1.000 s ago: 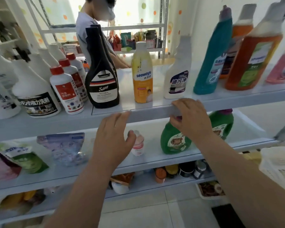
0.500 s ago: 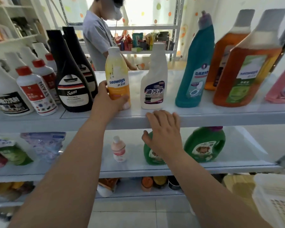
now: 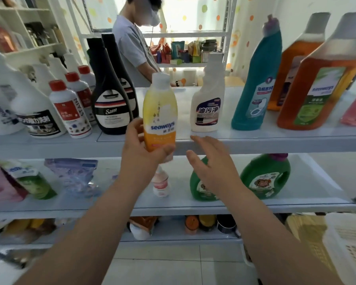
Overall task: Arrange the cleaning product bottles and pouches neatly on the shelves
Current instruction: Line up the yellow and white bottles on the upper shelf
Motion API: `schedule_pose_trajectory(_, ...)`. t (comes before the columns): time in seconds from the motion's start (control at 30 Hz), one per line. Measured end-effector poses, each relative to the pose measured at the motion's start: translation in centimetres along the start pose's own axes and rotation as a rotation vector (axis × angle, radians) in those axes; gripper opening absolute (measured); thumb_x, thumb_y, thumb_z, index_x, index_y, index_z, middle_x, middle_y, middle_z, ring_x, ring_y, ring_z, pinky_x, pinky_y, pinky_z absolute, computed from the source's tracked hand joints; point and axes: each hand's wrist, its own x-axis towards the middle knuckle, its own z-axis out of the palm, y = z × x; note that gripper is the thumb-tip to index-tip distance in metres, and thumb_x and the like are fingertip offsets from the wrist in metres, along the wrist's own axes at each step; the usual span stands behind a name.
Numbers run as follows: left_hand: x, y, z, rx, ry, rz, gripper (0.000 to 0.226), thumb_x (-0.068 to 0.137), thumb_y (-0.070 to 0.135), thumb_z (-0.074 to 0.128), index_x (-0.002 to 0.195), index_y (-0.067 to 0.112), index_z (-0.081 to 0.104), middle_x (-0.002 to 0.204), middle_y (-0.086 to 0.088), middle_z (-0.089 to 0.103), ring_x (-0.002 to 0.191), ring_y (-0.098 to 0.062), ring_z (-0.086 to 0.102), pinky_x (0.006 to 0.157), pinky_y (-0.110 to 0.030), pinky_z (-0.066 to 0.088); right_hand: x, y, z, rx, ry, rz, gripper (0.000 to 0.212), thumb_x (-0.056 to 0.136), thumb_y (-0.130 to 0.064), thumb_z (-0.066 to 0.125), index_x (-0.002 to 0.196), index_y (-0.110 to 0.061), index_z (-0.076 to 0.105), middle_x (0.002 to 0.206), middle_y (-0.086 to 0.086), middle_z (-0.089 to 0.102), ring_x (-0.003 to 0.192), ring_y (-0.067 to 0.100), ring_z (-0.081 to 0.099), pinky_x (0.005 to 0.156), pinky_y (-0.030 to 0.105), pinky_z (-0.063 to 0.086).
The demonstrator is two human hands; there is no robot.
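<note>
My left hand (image 3: 141, 153) grips the lower part of a yellow Seaways bottle (image 3: 159, 112) and holds it upright in front of the upper shelf edge (image 3: 255, 144). My right hand (image 3: 211, 163) hovers open just right of the bottle, fingers spread, touching nothing. On the upper shelf stand two black Sam bottles (image 3: 108, 99), red-capped white bottles (image 3: 70, 112), a white spray-style bottle (image 3: 208, 101), a teal toilet cleaner (image 3: 257, 85) and orange bottles (image 3: 319, 87). The lower shelf holds pouches (image 3: 72, 175), a small pink bottle (image 3: 161, 184) and two green jugs (image 3: 265, 177).
Another person (image 3: 132, 44) stands behind the shelving, at a second rack with small goods. A white plastic basket (image 3: 347, 249) sits at the lower right. Large white jugs (image 3: 29, 112) crowd the upper shelf's left end. Jars stand on the bottom shelf (image 3: 206, 223).
My left hand rose from the lower shelf, took the yellow bottle and has drawn it forward off the upper shelf. My right hand left the shelf edge and now hovers open beside it.
</note>
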Motion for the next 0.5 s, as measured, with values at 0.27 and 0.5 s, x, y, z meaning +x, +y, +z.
schedule_pose_trajectory(0.27, -10.7, -6.0, -2.6, -0.058, -0.185, -0.217, 0.073, 0.07, 0.02, 0.089, 0.114, 0.05, 0.04, 0.119, 0.019, 0.056, 0.1, 0.005, 0.061, 0.071, -0.016, 0.056, -7.0, -3.3, 5.6, 0.843, -0.196, 0.295, 0.031, 0.11, -0.035, 0.036, 0.128, -0.037, 0.061, 0.12, -0.007, 0.072, 0.111, 0.009, 0.068, 0.088, 0.027, 0.057)
schedule_pose_trajectory(0.5, -14.8, -9.9, -5.8, -0.204, -0.349, -0.486, 0.065, 0.06, 0.046, 0.083, 0.119, 0.039, 0.057, 0.115, 0.006, 0.07, 0.097, -0.008, 0.071, 0.079, -0.037, 0.062, -12.3, -2.7, 9.3, 1.127, -0.198, 0.647, 0.059, 0.084, -0.054, 0.066, 0.132, -0.021, 0.06, 0.128, 0.011, 0.07, 0.121, 0.034, 0.064, 0.098, 0.049, 0.055)
